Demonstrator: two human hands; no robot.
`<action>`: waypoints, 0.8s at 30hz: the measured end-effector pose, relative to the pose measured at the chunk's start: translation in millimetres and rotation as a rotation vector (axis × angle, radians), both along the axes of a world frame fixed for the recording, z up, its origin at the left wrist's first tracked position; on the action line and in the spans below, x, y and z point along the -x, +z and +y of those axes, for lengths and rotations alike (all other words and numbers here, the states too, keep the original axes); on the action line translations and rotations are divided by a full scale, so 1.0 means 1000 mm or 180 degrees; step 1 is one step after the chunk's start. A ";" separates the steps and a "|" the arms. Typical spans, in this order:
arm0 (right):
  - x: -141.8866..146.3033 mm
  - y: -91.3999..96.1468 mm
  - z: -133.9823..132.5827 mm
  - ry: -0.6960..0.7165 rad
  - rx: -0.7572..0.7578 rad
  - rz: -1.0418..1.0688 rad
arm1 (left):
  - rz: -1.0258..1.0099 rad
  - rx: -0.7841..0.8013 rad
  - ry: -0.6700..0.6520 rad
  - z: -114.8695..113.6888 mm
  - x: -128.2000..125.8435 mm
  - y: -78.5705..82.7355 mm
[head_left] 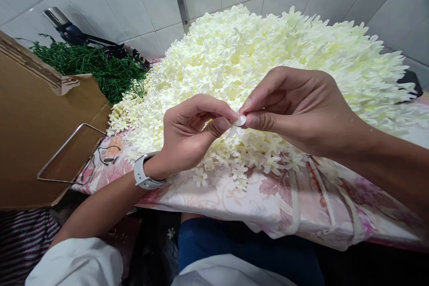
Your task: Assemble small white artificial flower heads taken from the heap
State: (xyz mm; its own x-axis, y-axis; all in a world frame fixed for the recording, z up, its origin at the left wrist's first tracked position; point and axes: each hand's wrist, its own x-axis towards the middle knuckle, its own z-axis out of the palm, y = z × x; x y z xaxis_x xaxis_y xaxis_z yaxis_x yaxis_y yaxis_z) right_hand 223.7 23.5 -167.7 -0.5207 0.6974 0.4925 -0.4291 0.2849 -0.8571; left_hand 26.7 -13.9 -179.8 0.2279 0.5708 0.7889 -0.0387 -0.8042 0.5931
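In front of the flower heap, my left hand and my right hand meet, thumb and forefinger pinched on each. Between the fingertips is one small white artificial flower, its petals partly hidden by the fingers. Both hands seem to grip this flower, one from each side. Behind and beneath them rises a large heap of white artificial flowers. Some single flowers lie at the heap's front edge, on the floral tablecloth. A pale watch sits on my left wrist.
Green artificial stems are piled at the back left, beside a black object with a metal end. A cardboard box stands at the left, with a bent wire frame against it. White tiles line the wall behind.
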 end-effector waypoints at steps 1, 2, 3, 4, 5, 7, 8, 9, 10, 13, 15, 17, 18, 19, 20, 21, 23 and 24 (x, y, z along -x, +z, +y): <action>0.000 -0.001 0.000 0.0011 0.0042 0.0003 | 0.0011 0.0035 -0.0002 0.000 0.000 0.000; 0.000 -0.001 0.000 0.0025 0.0083 0.0010 | 0.0031 0.0066 0.0005 0.001 0.000 -0.001; 0.000 -0.002 0.000 0.0031 0.0131 0.0009 | 0.0081 0.0093 0.0026 0.000 0.000 -0.001; 0.001 -0.002 0.000 0.0023 0.0174 0.0013 | 0.0154 0.0088 0.0070 0.000 0.001 -0.001; 0.001 -0.003 0.000 0.0000 0.0209 0.0024 | 0.0268 0.0037 0.0123 0.001 0.001 -0.002; 0.002 -0.004 0.001 -0.0105 0.0256 0.0033 | 0.0531 -0.0149 0.0265 0.001 0.002 -0.004; 0.003 -0.004 0.001 -0.0182 0.0275 0.0033 | 0.0635 -0.0265 0.0358 0.002 0.002 -0.005; 0.003 -0.004 0.001 -0.0265 0.0286 0.0027 | 0.0698 -0.0387 0.0464 0.003 0.003 -0.005; 0.003 -0.005 0.002 -0.0338 0.0289 0.0013 | 0.0725 -0.0499 0.0576 0.004 0.004 -0.006; 0.005 -0.005 0.002 -0.0553 0.0272 -0.0065 | 0.0732 -0.0710 0.0932 0.006 0.005 -0.007; 0.005 -0.006 0.002 -0.0687 0.0242 -0.0108 | 0.0760 -0.0673 0.1061 0.006 0.005 -0.007; 0.005 -0.005 0.003 -0.0890 0.0203 -0.0157 | 0.0697 -0.0514 0.0982 0.006 0.004 -0.007; 0.004 -0.005 0.005 -0.1040 0.0165 -0.0196 | 0.0612 -0.0439 0.0904 0.007 0.003 -0.007; 0.004 -0.004 0.006 -0.1236 0.0094 -0.0233 | 0.0497 -0.0384 0.0839 0.008 0.003 -0.007; 0.003 -0.004 0.008 -0.1465 -0.0009 -0.0262 | 0.0358 -0.0344 0.0821 0.010 0.004 -0.007; 0.002 -0.004 0.011 -0.1687 -0.0134 -0.0277 | 0.0209 -0.0320 0.0855 0.013 0.005 -0.006; 0.000 -0.004 0.015 -0.2026 -0.0408 -0.0285 | -0.0029 -0.0258 0.1044 0.021 0.010 -0.005; -0.001 -0.004 0.017 -0.2172 -0.0548 -0.0321 | -0.0068 -0.0229 0.1192 0.026 0.014 -0.005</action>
State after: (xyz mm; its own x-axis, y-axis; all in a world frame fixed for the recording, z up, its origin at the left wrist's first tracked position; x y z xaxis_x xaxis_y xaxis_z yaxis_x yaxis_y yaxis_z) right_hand 224.3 40.4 -171.9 -0.0443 0.8008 0.5973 -0.0276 0.5967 -0.8020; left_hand 12.4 11.8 -184.9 -0.0028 0.5543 0.8323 0.2541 -0.8046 0.5367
